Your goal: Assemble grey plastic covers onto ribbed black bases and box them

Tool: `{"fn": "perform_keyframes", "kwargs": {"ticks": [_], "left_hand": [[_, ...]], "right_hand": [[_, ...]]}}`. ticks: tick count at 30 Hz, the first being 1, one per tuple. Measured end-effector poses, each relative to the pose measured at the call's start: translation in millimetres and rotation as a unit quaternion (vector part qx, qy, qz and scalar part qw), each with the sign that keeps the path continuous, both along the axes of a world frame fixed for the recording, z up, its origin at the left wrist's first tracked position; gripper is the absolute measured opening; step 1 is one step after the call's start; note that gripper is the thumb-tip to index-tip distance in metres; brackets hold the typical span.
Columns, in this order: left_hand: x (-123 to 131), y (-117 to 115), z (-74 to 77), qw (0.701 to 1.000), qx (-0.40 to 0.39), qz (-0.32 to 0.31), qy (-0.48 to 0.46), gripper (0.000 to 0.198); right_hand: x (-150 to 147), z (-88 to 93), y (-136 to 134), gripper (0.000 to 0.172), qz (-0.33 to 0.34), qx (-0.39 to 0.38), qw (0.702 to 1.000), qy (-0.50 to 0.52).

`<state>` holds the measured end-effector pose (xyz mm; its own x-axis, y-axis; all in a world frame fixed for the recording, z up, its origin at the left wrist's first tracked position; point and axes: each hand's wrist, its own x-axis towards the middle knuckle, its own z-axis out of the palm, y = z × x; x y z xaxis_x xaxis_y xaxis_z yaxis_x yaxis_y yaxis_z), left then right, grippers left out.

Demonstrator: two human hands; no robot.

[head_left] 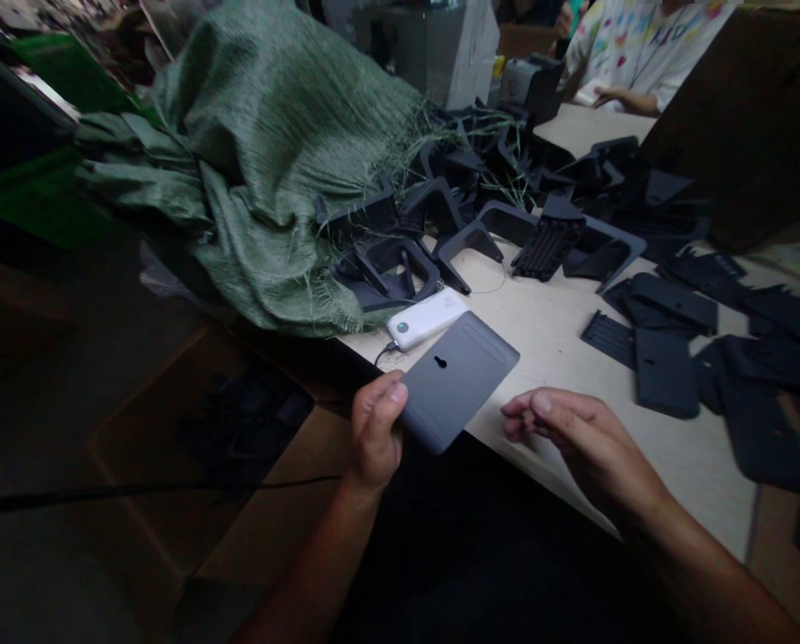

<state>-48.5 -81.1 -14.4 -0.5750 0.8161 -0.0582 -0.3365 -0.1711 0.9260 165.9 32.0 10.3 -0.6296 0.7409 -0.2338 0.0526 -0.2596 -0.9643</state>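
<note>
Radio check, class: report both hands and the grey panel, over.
Left grip holds grey keyhole panel at table edge. Right grip open, empty. White power bank beside panel.

Matt grey plastic panel (457, 380) with a fine texture, glossy white plastic power bank (427, 317), rough woven green plastic sack (272, 152) with frayed fibres, matt charcoal moulded plastic parts (665, 371), smooth pale laminate tabletop (561, 331), plain brown cardboard box (272, 483)

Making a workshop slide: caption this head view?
Left hand holds a grey keyhole-slotted plastic panel; right hand hovers beside it.
</note>
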Motion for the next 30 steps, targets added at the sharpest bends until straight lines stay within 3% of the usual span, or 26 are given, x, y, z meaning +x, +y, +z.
{"fn": "perform_keyframes", "kwargs": {"ticks": [3,5,7,10,12,14,18,23,30], "left_hand": [[2.7,-6.5,-0.7,0.991,-0.030,-0.129,0.031,0.033],[-0.5,-7.7,1.0,0.981,-0.038,-0.190,0.019,0.033],[-5.0,-4.2,3.5,0.982,-0.032,-0.185,0.002,0.040],[-6.0,8.0,7.8,0.988,-0.022,-0.139,-0.069,0.056],[-0.3,17.0,11.4,0.968,-0.034,-0.185,-0.165,0.062],[9.9,23.4,15.9,0.941,-0.035,-0.230,-0.244,0.056],[31.9,24.9,24.8,0.944,-0.012,-0.168,-0.283,0.024],[41.3,18.0,27.9,0.958,-0.010,-0.133,-0.252,0.025],[33.6,11.3,29.6,0.961,-0.004,-0.121,-0.249,0.028]], "right_hand": [[-13.4,3.6,-7.4,0.041,0.009,-0.095,0.994,0.051],[-18.7,8.5,-8.8,0.039,0.007,-0.099,0.993,0.068],[-19.1,13.5,-9.8,0.037,0.050,-0.054,0.996,0.056],[-17.6,16.4,-13.8,0.032,0.163,0.081,0.983,-0.004],[-19.7,14.7,-18.5,0.029,0.216,0.146,0.965,-0.023],[-24.1,11.3,-24.8,0.029,0.223,0.149,0.963,-0.008],[-31.6,3.1,-40.7,0.032,0.158,0.094,0.982,0.033],[-35.4,-5.8,-57.0,0.034,0.081,0.117,0.988,0.054],[-39.5,-0.7,-56.2,0.035,0.114,0.092,0.989,0.034]]}}
